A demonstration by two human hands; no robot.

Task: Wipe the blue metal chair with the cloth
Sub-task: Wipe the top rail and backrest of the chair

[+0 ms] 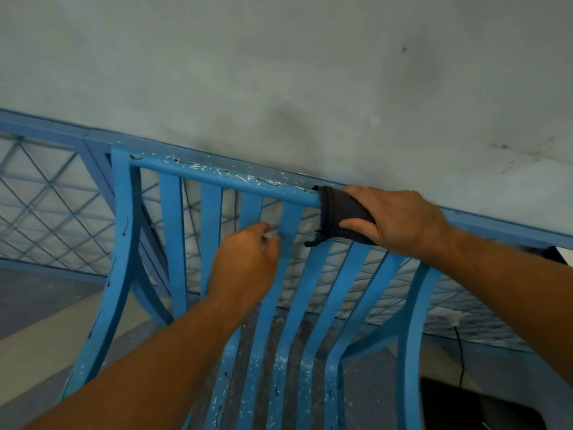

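The blue metal chair [173, 243] fills the view, its back made of several curved slats under a paint-flecked top rail. A dark grey cloth [336, 209] is wrapped over the right part of that top rail. My right hand [397, 221] grips the cloth round the rail, thumb underneath. My left hand [248, 262] is at the middle slats, fingers curled round one slat just below the rail. The chair's lower legs are out of view.
A stained grey wall [310, 72] stands right behind the chair. A blue frame with wire mesh [46, 200] runs along its base. A black object [483, 408] lies at the lower right, with a thin black cable [460, 352] above it. Speckled floor shows below.
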